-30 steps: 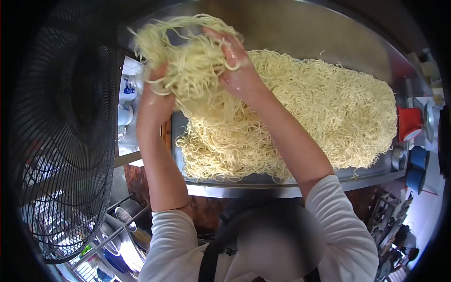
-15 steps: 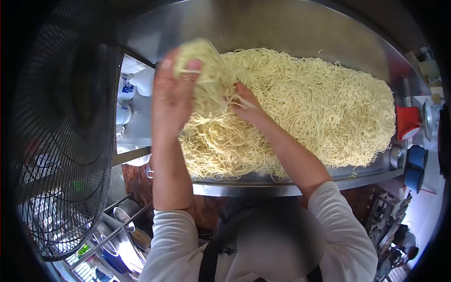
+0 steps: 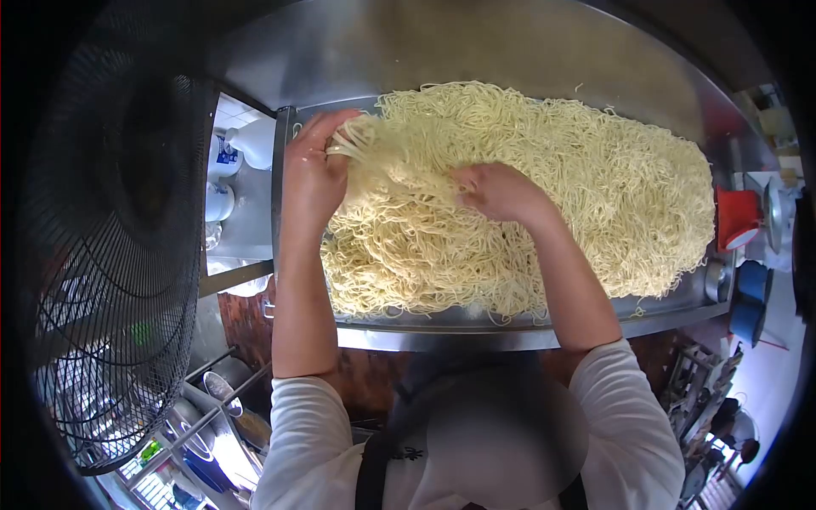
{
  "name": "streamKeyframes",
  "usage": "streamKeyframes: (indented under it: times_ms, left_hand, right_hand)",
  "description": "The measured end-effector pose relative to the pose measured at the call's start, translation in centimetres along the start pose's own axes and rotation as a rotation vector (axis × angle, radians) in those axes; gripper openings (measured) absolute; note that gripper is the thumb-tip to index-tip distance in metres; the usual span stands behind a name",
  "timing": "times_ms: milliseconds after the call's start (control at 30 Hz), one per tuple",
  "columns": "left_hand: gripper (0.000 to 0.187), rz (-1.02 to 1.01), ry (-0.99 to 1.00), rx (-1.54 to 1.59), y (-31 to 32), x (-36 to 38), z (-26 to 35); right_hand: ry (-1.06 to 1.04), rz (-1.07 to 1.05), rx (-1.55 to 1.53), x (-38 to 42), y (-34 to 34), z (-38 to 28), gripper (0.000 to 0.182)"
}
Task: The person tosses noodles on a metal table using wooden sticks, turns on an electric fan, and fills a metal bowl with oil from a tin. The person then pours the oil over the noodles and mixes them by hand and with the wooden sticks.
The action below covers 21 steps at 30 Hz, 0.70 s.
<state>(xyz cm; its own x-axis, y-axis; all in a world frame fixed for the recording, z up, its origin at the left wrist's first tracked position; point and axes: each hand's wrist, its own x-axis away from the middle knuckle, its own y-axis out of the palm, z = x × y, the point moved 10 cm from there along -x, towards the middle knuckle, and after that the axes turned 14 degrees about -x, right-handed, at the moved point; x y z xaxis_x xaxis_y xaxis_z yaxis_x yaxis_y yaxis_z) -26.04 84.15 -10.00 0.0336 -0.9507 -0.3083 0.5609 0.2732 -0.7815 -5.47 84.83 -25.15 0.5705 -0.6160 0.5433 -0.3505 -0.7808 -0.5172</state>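
Note:
A long heap of pale yellow noodles [image 3: 578,195] lies in a wide metal tray [image 3: 442,338]. At the heap's left end my left hand [image 3: 321,161] has its fingers curled round a bunch of strands, which trail down to the right into the pile. My right hand [image 3: 501,191] is at the middle-left of the heap, palm down, its fingertips among the noodles with a few strands at them. The noodles between my two hands are slightly blurred.
A large black fan [image 3: 127,255] stands at the left. White bottles [image 3: 251,144] are beyond the tray's left side. A red container [image 3: 737,219] and blue containers [image 3: 750,302] sit at the right. Metal racks [image 3: 212,408] with pans are at the lower left.
The raised bunch of noodles in my left hand has come down onto the pile, and that hand is slightly lower. My right hand has moved right and turned palm down.

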Motion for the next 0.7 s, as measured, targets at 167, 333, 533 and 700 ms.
streamKeyframes:
  times_ms: [167, 333, 533, 700]
  left_hand:
    - [0.033, 0.308, 0.263, 0.339, -7.7, -1.7, 7.3]
    - [0.023, 0.135, -0.198, 0.307, -2.3, -1.2, -0.7]
    - [0.017, 0.139, -0.158, 0.172, -4.2, -1.9, 0.7]
    - [0.043, -0.239, -0.187, -0.036, 7.9, 0.8, -9.1]
  right_hand:
    - [-0.427, 0.312, -0.586, -2.9, -2.0, -8.1, 0.069]
    - [-1.039, 0.465, -1.225, 2.9, -8.2, -12.8, 0.071]
    - [0.042, 0.155, -0.179, -1.8, 1.9, -0.4, 0.05]
    - [-0.189, 0.316, -0.175, 2.5, 1.8, -0.4, 0.031]
